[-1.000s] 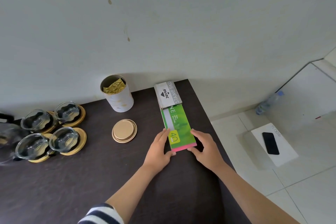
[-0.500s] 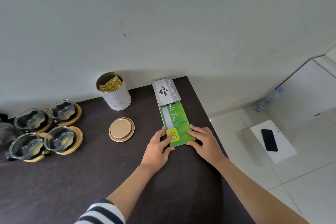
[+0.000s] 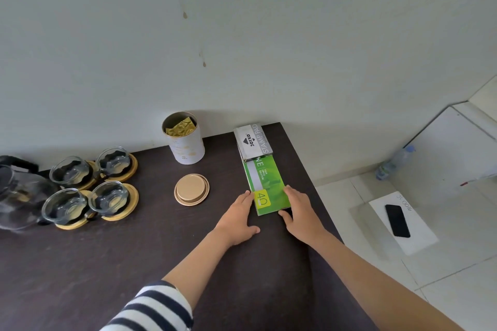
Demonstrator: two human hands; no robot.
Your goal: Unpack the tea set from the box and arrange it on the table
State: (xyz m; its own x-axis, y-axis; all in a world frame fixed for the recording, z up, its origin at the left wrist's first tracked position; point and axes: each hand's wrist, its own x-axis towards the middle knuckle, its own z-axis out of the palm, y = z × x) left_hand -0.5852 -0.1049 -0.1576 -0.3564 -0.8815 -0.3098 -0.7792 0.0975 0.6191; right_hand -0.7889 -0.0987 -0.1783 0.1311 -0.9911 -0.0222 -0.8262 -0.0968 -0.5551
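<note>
Fingers (image 3: pixel 246 196) of your left hand (image 3: pixel 238 219) lie straight along the left edge of the green box (image 3: pixel 266 185), and your right hand (image 3: pixel 301 212) lies the same way on its right edge — both flat, steadying it rather than pinching. The box lies flat near the bench's right edge, its far end tucked under a grey stamp pad box (image 3: pixel 252 141). Most of the set looks unpacked: four glass cups (image 3: pixel 88 185) sit on wooden coasters (image 3: pixel 126 204) at the left beside a glass teapot (image 3: pixel 18 196), the tea tin (image 3: pixel 185 142) stands open by the wall, its gold lid (image 3: pixel 191 189) lying apart. I judge only tidying remains. The bench (image 3: pixel 107 263) is dark brown against a pale wall; right of it, white floor tiles — a black phone (image 3: pixel 397 220) on a white sheet, a water bottle (image 3: pixel 394 162) further back.
</note>
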